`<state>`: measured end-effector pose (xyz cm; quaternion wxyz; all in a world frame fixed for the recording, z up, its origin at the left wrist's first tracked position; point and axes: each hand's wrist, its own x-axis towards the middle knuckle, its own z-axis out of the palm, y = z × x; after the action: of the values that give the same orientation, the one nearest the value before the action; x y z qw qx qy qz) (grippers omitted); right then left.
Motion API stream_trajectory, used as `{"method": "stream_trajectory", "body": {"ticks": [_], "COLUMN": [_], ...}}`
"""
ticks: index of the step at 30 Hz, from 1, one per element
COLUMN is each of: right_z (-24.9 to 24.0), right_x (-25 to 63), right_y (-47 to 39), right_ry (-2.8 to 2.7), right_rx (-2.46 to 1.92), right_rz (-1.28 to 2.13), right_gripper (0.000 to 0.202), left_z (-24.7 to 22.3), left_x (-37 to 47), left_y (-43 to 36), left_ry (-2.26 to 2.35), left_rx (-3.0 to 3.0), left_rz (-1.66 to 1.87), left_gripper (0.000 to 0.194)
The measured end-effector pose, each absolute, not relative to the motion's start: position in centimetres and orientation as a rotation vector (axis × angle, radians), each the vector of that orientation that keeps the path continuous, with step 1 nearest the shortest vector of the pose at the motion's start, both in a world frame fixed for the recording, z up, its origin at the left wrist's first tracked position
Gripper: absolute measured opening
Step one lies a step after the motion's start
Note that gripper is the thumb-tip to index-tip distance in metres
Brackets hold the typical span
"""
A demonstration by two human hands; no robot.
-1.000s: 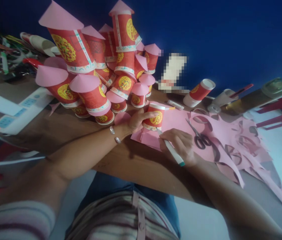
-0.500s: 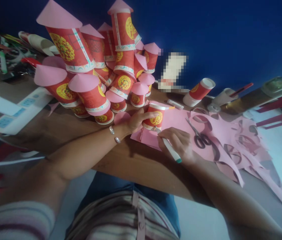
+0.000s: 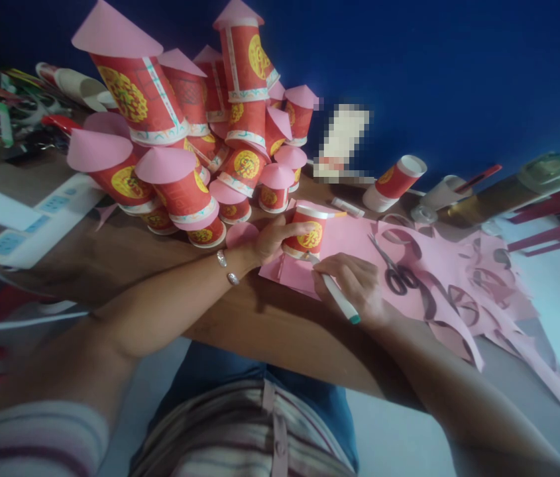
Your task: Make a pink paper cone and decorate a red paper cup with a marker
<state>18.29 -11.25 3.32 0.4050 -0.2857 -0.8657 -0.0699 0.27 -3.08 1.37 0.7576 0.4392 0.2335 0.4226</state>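
A red paper cup [image 3: 304,242] with a yellow round emblem is gripped by my left hand [image 3: 274,238], its thumb lying across the front. My right hand [image 3: 352,285] holds a white marker pen [image 3: 339,298] with a green end, its tip at the white band along the cup's lower edge. Beneath the cup lie pink paper sheets [image 3: 297,275]. Just right of my right hand, black-handled scissors [image 3: 399,278] rest on pink paper.
At the left rise many stacked red cups with pink cone tops [image 3: 173,189]. A power strip [image 3: 44,218] lies left of them. Cut pink paper scraps [image 3: 473,298] spread to the right. Behind stand another red cup [image 3: 399,179] and a glue stick [image 3: 348,207].
Almost nothing differs. Both hands, the cup and the marker pen stay in nearly the same place.
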Motion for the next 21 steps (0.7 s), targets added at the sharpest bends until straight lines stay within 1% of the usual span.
{"method": "stream_trajectory", "body": {"ticks": [9, 16, 21], "right_z": [3.37, 3.23, 2.89], "right_x": [18.32, 17.98, 17.78], "right_y": [-11.56, -11.41, -11.41], "right_ry": [-2.190, -2.211, -2.270], "right_rx": [-0.685, -0.673, -0.584], "right_rz": [-0.154, -0.059, -0.039], "right_gripper": [0.018, 0.017, 0.019], "left_z": [1.53, 1.28, 0.86], "left_x": [0.38, 0.52, 0.42], "left_y": [-3.05, -3.01, -3.02], "left_ry": [0.525, 0.479, 0.505], "left_rx": [0.932, 0.906, 0.926], "left_rz": [0.976, 0.971, 0.930], "left_gripper": [0.037, 0.031, 0.042]}}
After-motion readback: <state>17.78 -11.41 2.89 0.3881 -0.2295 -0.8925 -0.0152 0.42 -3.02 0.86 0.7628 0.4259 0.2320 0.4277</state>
